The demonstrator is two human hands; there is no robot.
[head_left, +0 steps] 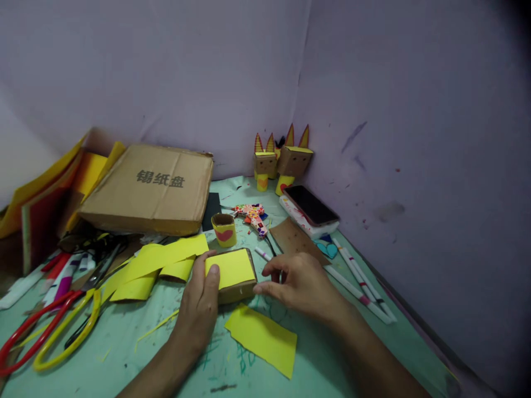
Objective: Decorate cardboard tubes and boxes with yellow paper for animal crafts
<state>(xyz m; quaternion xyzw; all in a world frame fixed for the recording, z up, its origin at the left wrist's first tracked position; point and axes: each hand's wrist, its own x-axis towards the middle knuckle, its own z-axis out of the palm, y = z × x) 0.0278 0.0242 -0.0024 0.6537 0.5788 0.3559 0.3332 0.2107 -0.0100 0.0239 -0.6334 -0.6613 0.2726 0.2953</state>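
A loose yellow paper piece [265, 341] lies near. Just past it is a small cardboard box [237, 293] with a yellow top. The left hand [199, 298] clamps its left end, thumb on top, likely to keep it still. The right hand's [305, 282] thumb and first finger are a little apart by its right end; I can't tell if they touch it. Farther back is a heart cup [224, 235], then cardboard-headed figures [293, 161] by the walls, maybe out of the way.

The left hand [199, 298] clasps, thumb [213, 277] forward, while the right hand [305, 282] (loosely curled) points leftward.
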